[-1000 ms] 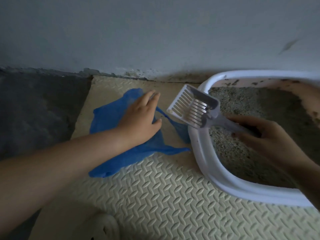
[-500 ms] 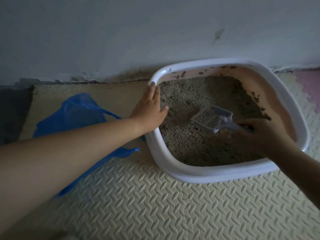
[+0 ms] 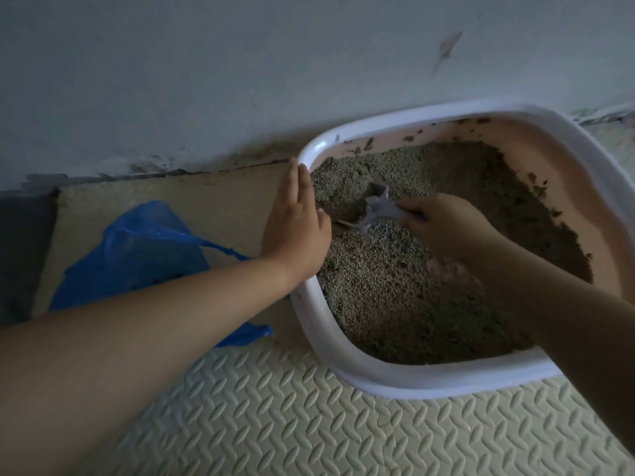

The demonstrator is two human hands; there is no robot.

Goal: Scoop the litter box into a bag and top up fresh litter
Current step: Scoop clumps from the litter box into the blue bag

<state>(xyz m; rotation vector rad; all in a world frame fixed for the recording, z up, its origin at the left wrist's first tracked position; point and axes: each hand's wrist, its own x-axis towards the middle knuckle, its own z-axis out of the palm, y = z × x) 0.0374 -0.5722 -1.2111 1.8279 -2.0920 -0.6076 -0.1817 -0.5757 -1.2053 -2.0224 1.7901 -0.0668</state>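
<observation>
A white-rimmed litter box (image 3: 395,379) with pinkish inner walls stands on the floor mat against the wall. Grey-brown litter (image 3: 395,286) fills it, heaped higher toward the right. My right hand (image 3: 443,225) grips the handle of a pale plastic scoop (image 3: 374,209), whose head is dug into the litter near the left side. My left hand (image 3: 295,231) lies flat with straight fingers on the box's left rim. A crumpled blue plastic bag (image 3: 144,255) lies on the mat left of the box, partly hidden by my left forearm.
A cream embossed foam mat (image 3: 275,413) covers the floor in front. A grey wall (image 3: 240,80) runs right behind the box, with grime along its base. A dark floor strip (image 3: 20,255) lies at the far left.
My left hand left the blue bag and came to rest on the box's rim. My right hand brought the scoop down from above the rim and pushed it into the litter.
</observation>
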